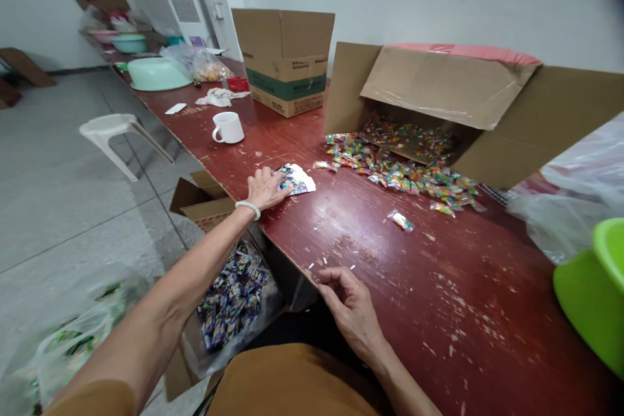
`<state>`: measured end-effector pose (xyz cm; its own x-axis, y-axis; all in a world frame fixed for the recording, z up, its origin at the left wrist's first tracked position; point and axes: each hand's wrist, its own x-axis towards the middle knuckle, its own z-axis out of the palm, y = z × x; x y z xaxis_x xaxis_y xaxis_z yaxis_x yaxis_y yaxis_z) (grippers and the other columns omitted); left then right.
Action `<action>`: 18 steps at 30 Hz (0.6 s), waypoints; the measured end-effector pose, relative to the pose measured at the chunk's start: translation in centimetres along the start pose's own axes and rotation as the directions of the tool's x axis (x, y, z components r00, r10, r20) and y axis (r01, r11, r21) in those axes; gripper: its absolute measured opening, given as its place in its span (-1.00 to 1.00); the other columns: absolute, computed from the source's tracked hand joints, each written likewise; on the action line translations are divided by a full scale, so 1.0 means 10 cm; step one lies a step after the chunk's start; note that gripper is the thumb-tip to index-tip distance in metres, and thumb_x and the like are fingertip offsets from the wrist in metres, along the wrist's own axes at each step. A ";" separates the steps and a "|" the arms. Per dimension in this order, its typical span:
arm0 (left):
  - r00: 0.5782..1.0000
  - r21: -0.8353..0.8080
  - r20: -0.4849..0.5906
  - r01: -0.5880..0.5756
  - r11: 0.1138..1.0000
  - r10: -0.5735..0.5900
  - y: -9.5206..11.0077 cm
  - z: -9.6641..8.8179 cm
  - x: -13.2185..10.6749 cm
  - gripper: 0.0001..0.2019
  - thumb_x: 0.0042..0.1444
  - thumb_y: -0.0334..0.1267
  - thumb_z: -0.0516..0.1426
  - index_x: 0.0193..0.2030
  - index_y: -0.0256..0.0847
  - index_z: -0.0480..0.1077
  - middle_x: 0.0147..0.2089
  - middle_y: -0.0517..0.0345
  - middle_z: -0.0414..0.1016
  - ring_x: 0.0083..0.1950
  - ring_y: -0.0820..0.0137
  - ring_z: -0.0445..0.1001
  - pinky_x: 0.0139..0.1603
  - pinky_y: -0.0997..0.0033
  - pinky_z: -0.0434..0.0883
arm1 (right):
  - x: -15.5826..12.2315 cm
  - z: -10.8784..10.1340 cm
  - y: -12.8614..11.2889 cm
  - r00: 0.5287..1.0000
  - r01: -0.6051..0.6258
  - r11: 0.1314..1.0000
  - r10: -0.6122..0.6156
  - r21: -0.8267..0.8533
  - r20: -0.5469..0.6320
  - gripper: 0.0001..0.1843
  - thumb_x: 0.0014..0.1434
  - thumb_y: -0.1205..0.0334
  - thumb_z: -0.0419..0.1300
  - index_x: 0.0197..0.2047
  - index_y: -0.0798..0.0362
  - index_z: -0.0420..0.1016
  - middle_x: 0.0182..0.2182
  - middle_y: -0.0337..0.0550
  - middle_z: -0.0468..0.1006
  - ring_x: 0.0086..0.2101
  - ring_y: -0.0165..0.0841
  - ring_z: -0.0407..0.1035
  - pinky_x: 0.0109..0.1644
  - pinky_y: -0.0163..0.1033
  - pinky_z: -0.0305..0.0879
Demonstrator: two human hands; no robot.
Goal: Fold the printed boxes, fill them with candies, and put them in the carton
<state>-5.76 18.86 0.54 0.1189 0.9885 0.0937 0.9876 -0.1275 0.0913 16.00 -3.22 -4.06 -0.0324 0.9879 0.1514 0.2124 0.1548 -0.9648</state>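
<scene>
On the red table, my left hand (267, 188) has its fingers closed over the near end of a fanned pile of flat printed packets (301, 181), white at their far edges. My right hand (350, 307) is at the front edge of the table, thumb and fingertips bent toward each other; what they pinch, if anything, I cannot make out. Tiny white scraps (325, 260) lie just beyond it. One clear sachet of coloured candy (400, 220) rests apart on the tabletop. Many similar sachets (390, 169) spill from a cardboard box (348, 88) tipped on its side.
A white mug (228, 127) stands behind my left hand, before an upright carton (286, 71). Below the table edge, a lined box holds dark printed packets (234, 299). A green plastic basin (592, 299) is at the right. A white stool (114, 127) stands on the floor.
</scene>
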 end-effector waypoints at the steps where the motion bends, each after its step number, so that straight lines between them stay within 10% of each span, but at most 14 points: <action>1: 1.000 0.001 0.004 -0.003 1.000 0.003 0.02 0.01 0.02 -0.53 0.20 0.11 0.10 0.18 -0.02 0.41 0.17 -0.16 0.32 0.19 -0.05 0.26 0.09 0.03 0.23 | 0.00 0.00 0.00 1.000 0.000 1.000 0.000 -0.001 0.000 -0.85 0.25 0.15 0.22 -0.22 0.01 0.57 -0.34 -0.16 0.58 -0.36 -0.33 0.47 -0.30 -0.28 0.39; 18: 0.997 -0.328 -0.013 0.069 0.942 -0.078 0.04 -0.05 0.17 -0.59 -0.12 -0.08 0.35 -0.15 -0.13 0.39 -0.04 -0.08 0.49 0.12 -0.07 0.35 0.08 0.04 0.25 | 0.00 -0.02 0.04 0.995 -0.096 0.987 0.095 0.126 0.017 -0.87 0.21 0.19 0.24 -0.20 0.02 0.55 -0.32 -0.17 0.57 -0.33 -0.34 0.46 -0.26 -0.26 0.38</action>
<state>-5.21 20.48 1.20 0.0405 0.9943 0.0989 0.9051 -0.0784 0.4179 16.25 -3.18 -4.39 -0.0291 0.9980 0.0553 0.0895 0.0577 -0.9943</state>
